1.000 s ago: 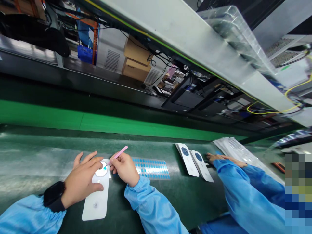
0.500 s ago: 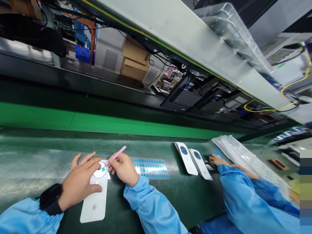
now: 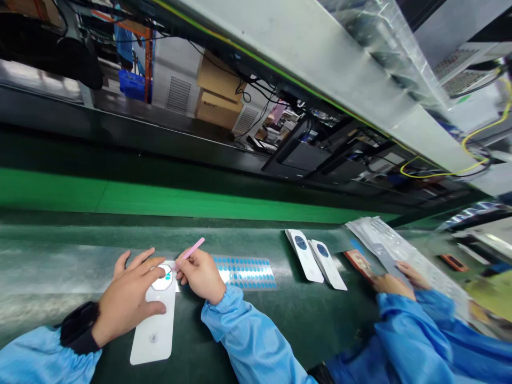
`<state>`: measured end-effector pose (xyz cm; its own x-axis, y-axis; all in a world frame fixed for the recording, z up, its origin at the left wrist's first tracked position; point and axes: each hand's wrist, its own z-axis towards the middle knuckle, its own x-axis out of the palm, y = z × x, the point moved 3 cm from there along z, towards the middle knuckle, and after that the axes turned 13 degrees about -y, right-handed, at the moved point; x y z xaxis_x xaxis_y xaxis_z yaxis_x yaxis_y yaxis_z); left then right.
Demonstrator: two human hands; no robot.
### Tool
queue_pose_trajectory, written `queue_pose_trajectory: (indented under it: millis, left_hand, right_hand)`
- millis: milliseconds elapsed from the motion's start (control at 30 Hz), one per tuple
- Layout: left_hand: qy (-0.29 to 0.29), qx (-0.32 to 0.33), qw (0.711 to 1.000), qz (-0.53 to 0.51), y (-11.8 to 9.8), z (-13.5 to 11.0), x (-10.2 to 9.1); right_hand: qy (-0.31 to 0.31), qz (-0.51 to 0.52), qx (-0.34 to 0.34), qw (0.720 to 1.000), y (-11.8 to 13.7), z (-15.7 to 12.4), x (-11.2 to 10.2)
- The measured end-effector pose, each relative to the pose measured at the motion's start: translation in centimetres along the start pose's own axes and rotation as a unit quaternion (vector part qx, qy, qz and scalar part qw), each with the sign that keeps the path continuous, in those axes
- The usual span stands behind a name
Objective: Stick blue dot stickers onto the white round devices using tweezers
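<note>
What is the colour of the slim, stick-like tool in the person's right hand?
The slim, stick-like tool is pink; the head view shows it best.

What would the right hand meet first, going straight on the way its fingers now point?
Probably the right edge of the flat white rounded-corner panel, near its top, with the bare left hand just beyond. Depth is unclear; the right hand might pass above.

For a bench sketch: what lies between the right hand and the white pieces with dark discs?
The head view shows the blue-dotted sheet, then green tabletop, between the right hand and those white pieces.
</note>
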<state>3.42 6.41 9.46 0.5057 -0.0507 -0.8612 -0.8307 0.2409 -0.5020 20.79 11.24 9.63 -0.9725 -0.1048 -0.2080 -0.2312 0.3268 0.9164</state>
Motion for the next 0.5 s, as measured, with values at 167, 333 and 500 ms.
queue_pose_trajectory:
  millis: [167, 333, 500]
  left_hand:
    - [0.003, 0.018, 0.999, 0.030, -0.27, 0.03, -0.08]
    - [-0.010, 0.041, 0.999, 0.034, -0.10, -0.25, 0.03]
    - [-0.023, 0.055, 0.997, 0.041, -0.06, -0.38, -0.06]
  right_hand:
    - [0.009, -0.003, -0.012, 1.000, -0.20, 0.06, 0.06]
    - [0.006, 0.008, -0.017, 1.000, -0.62, 0.31, 0.07]
    - [-0.006, 0.064, 0.016, 0.998, -0.87, 0.82, 0.01]
